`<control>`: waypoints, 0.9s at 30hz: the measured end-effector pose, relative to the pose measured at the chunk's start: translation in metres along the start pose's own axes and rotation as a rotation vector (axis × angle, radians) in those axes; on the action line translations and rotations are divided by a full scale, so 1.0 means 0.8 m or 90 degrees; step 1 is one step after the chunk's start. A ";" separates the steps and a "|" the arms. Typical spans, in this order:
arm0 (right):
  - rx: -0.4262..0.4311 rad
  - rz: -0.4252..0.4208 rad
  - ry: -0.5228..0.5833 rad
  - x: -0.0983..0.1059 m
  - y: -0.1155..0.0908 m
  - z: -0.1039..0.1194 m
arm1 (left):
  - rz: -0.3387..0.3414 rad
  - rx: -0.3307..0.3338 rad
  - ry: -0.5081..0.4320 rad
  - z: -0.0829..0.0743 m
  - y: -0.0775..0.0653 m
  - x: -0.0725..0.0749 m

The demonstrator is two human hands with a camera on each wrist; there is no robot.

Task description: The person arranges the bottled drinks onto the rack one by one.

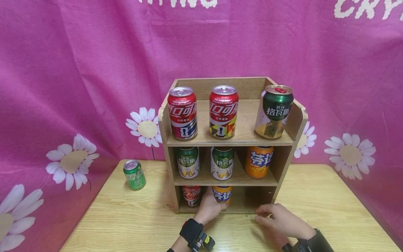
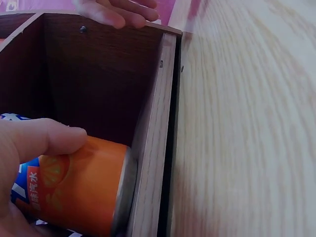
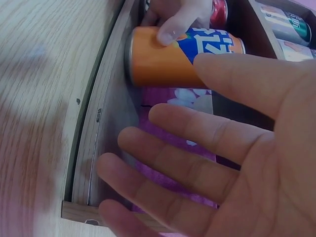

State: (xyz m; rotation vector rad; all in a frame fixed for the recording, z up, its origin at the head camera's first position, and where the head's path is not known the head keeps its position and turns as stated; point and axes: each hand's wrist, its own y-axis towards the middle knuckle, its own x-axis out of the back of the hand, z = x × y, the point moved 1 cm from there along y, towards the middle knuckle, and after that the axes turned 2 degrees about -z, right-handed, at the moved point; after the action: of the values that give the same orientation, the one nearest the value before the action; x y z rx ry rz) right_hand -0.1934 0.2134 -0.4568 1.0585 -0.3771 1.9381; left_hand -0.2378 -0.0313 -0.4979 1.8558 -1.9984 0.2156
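Observation:
On the bottom shelf of a small wooden rack, an orange soda can stands in the middle. My left hand grips it from its left side, with the thumb across the front in the left wrist view, where the orange can shows its metal base at the shelf's floor. Just left of that hand stands a red cola can, partly hidden. My right hand is by the rack's lower right front corner. In the right wrist view its fingers are spread and hold nothing.
Two red cola cans and a green-and-gold can stand on the top shelf. The middle shelf bears two green-and-white cans and an orange can. A green can stands on the wooden table left of the rack.

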 end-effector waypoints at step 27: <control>-0.014 0.005 0.032 0.002 -0.003 -0.001 | 0.009 0.007 0.055 -0.001 -0.028 0.014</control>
State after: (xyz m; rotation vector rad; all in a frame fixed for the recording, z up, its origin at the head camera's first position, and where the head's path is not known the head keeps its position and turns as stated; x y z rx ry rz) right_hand -0.1925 0.2158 -0.4562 0.9928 -0.3742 1.9594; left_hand -0.2157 -0.0436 -0.4965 1.8091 -1.9568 0.3062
